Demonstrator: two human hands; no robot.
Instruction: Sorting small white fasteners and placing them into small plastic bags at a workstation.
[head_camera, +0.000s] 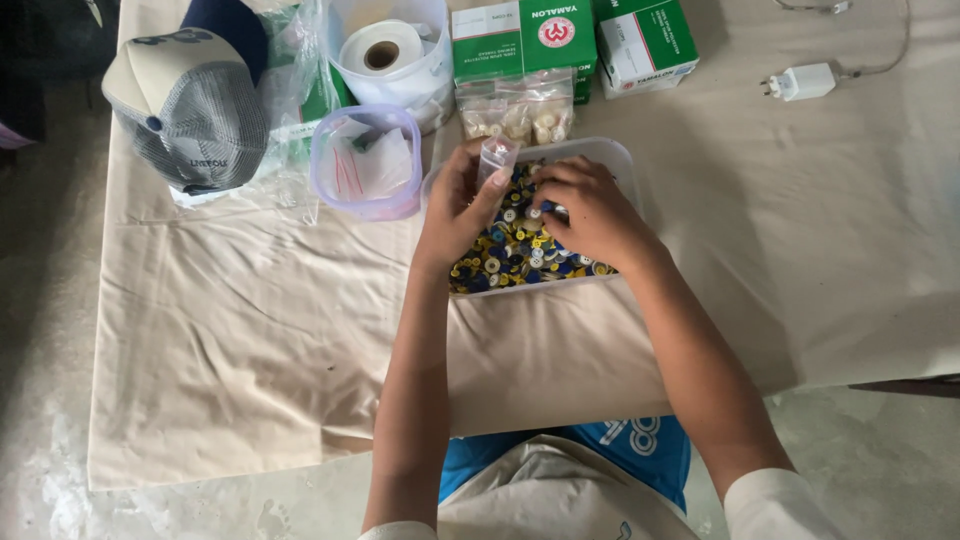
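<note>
A clear plastic tub (618, 158) on the cloth-covered table holds many small blue, yellow and white buttons (515, 255). My left hand (455, 205) holds a small clear plastic bag (496, 158) upright over the tub's near-left part. My right hand (590, 212) reaches into the buttons, fingers curled and pinching among them close to the bag; what it grips is too small to make out.
A round lilac-rimmed container (366, 160) with small bags stands left of the tub. Behind are a bag of pale buttons (515, 110), a tape roll in a clear bag (385, 50), green and white boxes (525, 35), a grey cap (190, 105) and a white charger (800, 82).
</note>
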